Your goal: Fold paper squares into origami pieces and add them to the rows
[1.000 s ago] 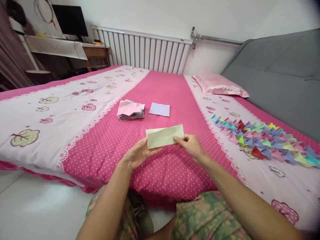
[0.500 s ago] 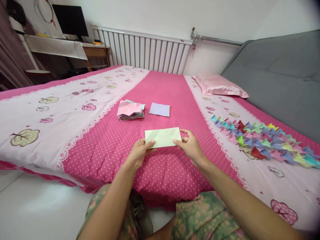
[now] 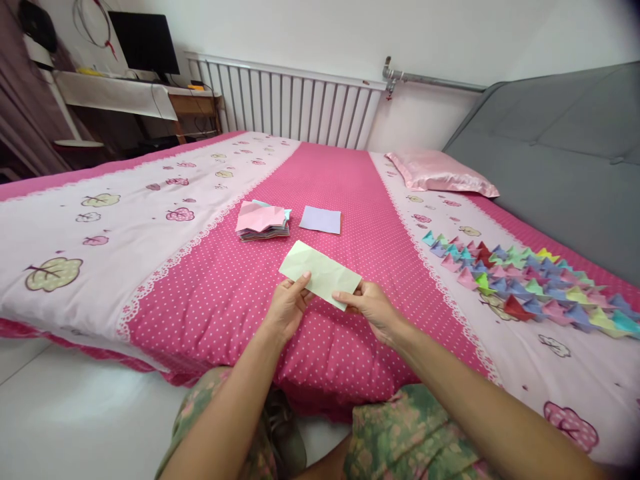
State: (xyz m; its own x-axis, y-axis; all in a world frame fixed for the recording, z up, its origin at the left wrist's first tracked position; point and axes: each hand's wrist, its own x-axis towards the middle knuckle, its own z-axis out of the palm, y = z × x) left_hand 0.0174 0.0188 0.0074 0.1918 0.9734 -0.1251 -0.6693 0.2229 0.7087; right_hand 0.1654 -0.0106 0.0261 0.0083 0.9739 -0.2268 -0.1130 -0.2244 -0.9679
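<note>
A pale green sheet of paper [image 3: 320, 270], oblong and creased, is held tilted above the bed, its left end higher than its right. My left hand [image 3: 290, 303] pinches its lower edge, thumb on top. At the lower right corner, my right hand [image 3: 373, 307] grips it between thumb and fingers. Beyond the hands lies a lilac paper square [image 3: 321, 219] on the pink dotted bedspread. Left of that sits a stack of coloured papers [image 3: 263, 220] with a pink sheet uppermost.
Rows of small folded paper boats [image 3: 530, 280] in many colours stand on the right side of the bed [image 3: 250, 313]. A pink pillow [image 3: 443, 172] lies near the grey headboard [image 3: 560, 147]. At the far left is a desk [image 3: 125, 97] with a monitor [image 3: 144, 43].
The green paper has turned from nearly level to slanting down rightward. My left hand has shifted inward along its lower edge, and my right hand has dropped slightly with the corner.
</note>
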